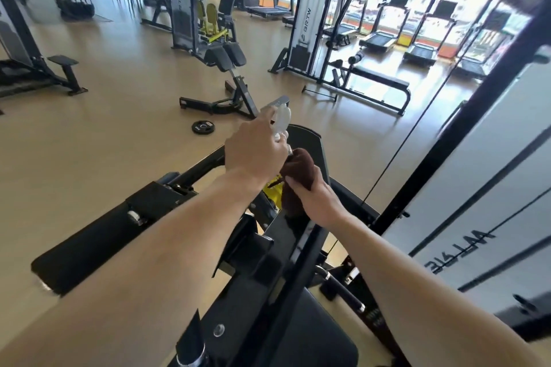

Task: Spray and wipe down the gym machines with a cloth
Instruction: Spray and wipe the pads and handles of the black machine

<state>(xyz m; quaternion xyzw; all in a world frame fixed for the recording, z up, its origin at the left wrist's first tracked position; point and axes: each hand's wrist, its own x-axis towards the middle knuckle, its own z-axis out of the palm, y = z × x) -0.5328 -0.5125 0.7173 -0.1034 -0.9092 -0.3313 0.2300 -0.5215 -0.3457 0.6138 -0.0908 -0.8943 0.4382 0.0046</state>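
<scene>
Black padding and black steel make up the nearest machine (286,235), whose frame runs away from the viewer along a long axis pointing up and slightly right. A black padded arm (98,241) branches off it toward the lower left.

Above the middle of this frame both hands are recorded close together. The right hand (320,199) is curled round a bunched dark-brown cloth (298,170); the cloth is held against the upper part of the frame, just below a black curved pad (310,143), with a yellow part (272,191) just beside it. The left hand (253,155) is closed round a clear plastic spray bottle (278,121), of which only the pale trigger head is seen; the body is hidden in the grip. The nozzle's direction cannot be told with certainty.

Key relation: the cloth lies just right of and slightly below the left hand, nearly touching it, so the bottle head sits directly above and left of the cloth. The right hand is judged the nearer to the surface being cleaned. A wipe would probably be led along the frame's long axis, back toward the viewer or onward to the pad.

Farther off, on the tan floor (104,134), a small black weight plate (202,127) is noted, then a flat black bench (375,80), and treadmills (378,39) by the bright windows.
</scene>
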